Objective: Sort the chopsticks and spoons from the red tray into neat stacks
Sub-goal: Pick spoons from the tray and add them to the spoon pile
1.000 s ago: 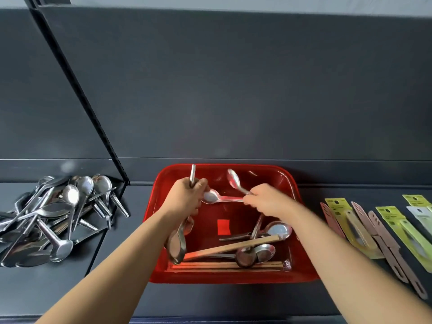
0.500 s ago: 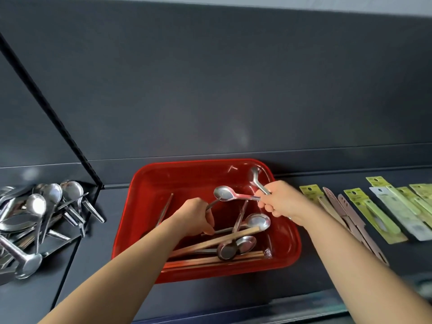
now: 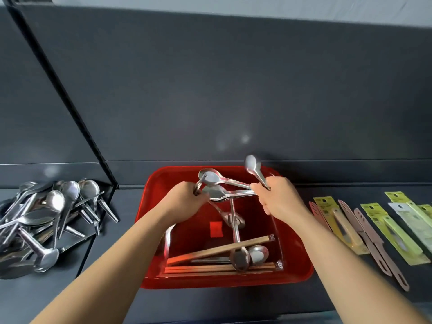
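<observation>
Red tray [image 3: 295,274] is set mid-frame on the dark counter [image 3: 210,305], close to the dark back panel [image 3: 233,90]. Wooden chopsticks [image 3: 217,250] are left inside along the near wall, one pair tilted across the flat ones. Loose spoons [image 3: 258,254] are rested on them with bowls side by side, and more are crossed at the tray's middle. Over the far half of the tray, held spoons [image 3: 222,181] are gripped by the handles in the right hand [image 3: 278,197], fingers curled tight round them. Two bowls are pointed left and one is pointed up and away. The left hand [image 3: 184,199] is fisted at the left-pointing bowls, fingers clamped on metal; exactly which piece cannot be told. A handle is seen below its wrist, grip unclear. A jumbled spoon pile [image 3: 46,220] is heaped on the counter well left of the tray. Yellow-green packets [image 3: 397,232] and pink utensils [image 3: 374,242] are laid in a row to the right.
</observation>
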Available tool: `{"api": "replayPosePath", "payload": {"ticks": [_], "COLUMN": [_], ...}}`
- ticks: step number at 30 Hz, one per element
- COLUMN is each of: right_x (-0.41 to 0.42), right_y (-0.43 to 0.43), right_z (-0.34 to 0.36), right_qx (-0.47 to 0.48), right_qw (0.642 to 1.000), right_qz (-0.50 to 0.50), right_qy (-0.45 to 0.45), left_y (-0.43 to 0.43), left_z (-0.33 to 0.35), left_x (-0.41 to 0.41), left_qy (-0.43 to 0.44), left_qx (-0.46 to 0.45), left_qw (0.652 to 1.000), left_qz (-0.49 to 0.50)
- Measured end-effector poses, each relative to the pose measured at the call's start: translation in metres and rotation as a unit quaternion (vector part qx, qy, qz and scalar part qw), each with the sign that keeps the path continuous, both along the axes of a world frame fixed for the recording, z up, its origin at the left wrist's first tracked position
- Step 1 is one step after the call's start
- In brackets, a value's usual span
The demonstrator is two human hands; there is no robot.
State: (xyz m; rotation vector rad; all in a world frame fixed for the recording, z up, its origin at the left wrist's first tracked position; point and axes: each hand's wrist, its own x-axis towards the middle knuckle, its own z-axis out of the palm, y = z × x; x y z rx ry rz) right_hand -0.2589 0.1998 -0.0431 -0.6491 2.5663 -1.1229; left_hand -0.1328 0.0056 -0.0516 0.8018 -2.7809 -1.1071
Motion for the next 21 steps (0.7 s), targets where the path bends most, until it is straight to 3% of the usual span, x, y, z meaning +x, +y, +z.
{"api": "replayPosePath", "payload": {"ticks": [4, 12, 17, 21], "right_x": [0.003, 0.040, 0.103, 0.156], "right_y": [-0.023, -0.107, -0.185, -0.246], "right_z": [0.018, 0.054, 0.043, 0.018], "right_qx": [-0.082, -0.221, -0.221, -0.154], "right_qw": [0.996, 0.971, 0.959, 0.966], "right_qz": [0.021, 0.064, 0.110, 0.151], "right_qy": [0.005, -0.069, -0.138, -0.144], "left_y": [-0.017, -0.097, -0.167, -0.220], "left_z": [0.029, 0.065, 0.055, 0.032], "left_x": [0.012, 0.073, 0.144, 0.194], "left_qy": [0.083, 0.225, 0.249, 0.203], "left_qx": [-0.042, 0.059, 0.106, 0.085], "left_qw": [0.993, 0.940, 0.902, 0.896], "left_qz": [0.078, 0.249, 0.337, 0.386]}}
